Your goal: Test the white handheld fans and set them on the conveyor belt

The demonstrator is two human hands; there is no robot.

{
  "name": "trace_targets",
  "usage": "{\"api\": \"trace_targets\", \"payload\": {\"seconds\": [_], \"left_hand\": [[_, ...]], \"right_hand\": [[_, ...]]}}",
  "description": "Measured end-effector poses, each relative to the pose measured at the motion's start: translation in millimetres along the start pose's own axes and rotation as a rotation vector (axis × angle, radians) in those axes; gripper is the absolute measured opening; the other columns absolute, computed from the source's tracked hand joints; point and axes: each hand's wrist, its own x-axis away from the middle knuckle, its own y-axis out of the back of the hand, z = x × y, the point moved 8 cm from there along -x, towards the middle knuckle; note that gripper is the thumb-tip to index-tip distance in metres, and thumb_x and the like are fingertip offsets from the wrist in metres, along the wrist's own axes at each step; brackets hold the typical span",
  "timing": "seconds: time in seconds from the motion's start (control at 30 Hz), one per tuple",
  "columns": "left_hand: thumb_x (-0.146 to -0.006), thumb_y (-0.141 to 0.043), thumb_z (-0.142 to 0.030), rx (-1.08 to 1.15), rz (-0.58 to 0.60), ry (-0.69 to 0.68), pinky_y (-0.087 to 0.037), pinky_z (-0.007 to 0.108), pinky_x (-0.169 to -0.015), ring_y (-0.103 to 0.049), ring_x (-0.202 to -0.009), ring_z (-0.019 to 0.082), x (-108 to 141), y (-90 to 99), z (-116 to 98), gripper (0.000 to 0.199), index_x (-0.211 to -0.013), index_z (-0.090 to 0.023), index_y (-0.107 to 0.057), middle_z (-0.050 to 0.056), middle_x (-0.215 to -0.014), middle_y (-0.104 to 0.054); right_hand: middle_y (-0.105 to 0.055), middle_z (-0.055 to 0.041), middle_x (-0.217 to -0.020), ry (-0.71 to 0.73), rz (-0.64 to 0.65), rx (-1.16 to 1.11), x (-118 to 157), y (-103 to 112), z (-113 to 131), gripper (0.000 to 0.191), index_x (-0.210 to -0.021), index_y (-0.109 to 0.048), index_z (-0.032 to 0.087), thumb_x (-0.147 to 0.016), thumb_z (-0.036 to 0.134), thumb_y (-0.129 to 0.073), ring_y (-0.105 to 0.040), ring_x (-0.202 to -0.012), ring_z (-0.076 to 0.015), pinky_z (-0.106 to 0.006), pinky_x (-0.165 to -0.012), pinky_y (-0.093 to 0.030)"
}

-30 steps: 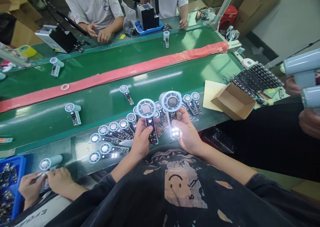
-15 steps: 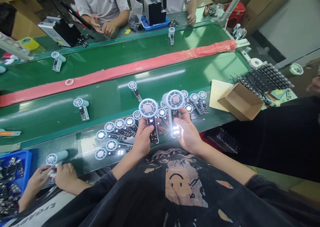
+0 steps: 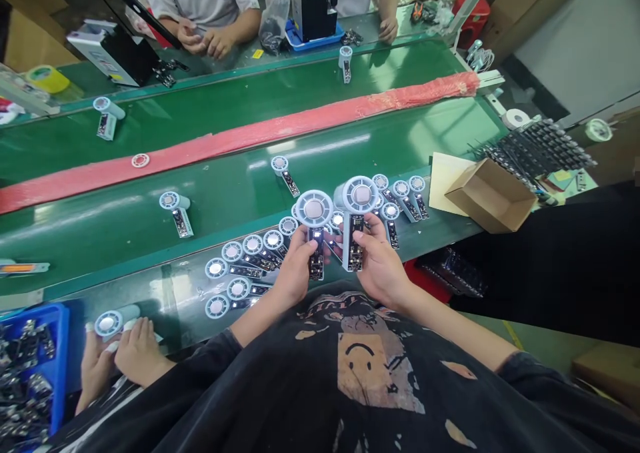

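Two light-blue handheld fans with exposed circuit boards in their handles are held upright, side by side, over the near bench edge. My left hand [image 3: 296, 266] is closed round the handle of the left fan [image 3: 315, 208], thumb on its board. Round the handle of the right fan [image 3: 360, 194] my right hand [image 3: 381, 261] is closed, its thumb also against the board. Behind and left of my hands lie several similar fans [image 3: 253, 244] in rows, boards facing up. More fans [image 3: 401, 189] lie just to the right, partly hidden by the held ones.
A green conveyor [image 3: 225, 180] with a red strip [image 3: 300, 121] runs across, carrying scattered fans. At right stand an open cardboard box [image 3: 490, 196] and a rack of black parts [image 3: 545, 150]. A co-worker's hands [image 3: 143, 353] hold a fan at left, near a blue tray [image 3: 61, 366].
The bright white light on the right fan's board has gone out. Both fans remain in my hands; the whole view has shifted slightly. The co-worker's hands at left have changed their hold.
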Motion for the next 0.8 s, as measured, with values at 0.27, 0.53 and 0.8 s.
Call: {"api": "trace_targets", "payload": {"seconds": [0.27,0.53,0.8], "left_hand": [[-0.075,-0.073,-0.037,0.026,0.110,0.017,-0.055,0.038,-0.074,-0.069,-0.081,0.022,1.6,-2.1,-7.9,0.043,-0.108,-0.020,-0.053,0.006,-0.096,-0.071],[-0.055,-0.095,-0.030,-0.053,0.117,-0.035,-0.054,0.037,-0.085,-0.066,-0.084,0.018,-6.2,-5.4,-5.6,0.066,-0.104,-0.023,-0.050,-0.002,-0.090,-0.067],[-0.051,-0.096,-0.026,-0.076,0.100,0.023,-0.056,0.038,-0.085,-0.068,-0.084,0.019,-6.4,-10.2,1.5,0.074,-0.107,-0.024,-0.047,-0.001,-0.094,-0.067]], "right_hand": [[-0.064,0.0053,-0.091,0.017,-0.042,-0.022,1.6,-4.4,-6.0,0.049,-0.110,-0.047,0.034,-0.071,0.031,-0.076,-0.067,-0.085,-0.0198,-0.035,-0.067,-0.058],[-0.068,0.0045,-0.098,0.104,-0.022,0.000,6.8,-4.5,-4.8,0.050,-0.113,-0.054,0.033,-0.069,0.025,-0.076,-0.068,-0.090,-0.0181,-0.037,-0.084,-0.058],[-0.069,0.0031,-0.089,0.091,-0.153,-0.032,8.0,9.3,-12.8,0.052,-0.112,-0.050,0.029,-0.065,0.026,-0.072,-0.073,-0.088,-0.0239,-0.041,-0.075,-0.062]]}}
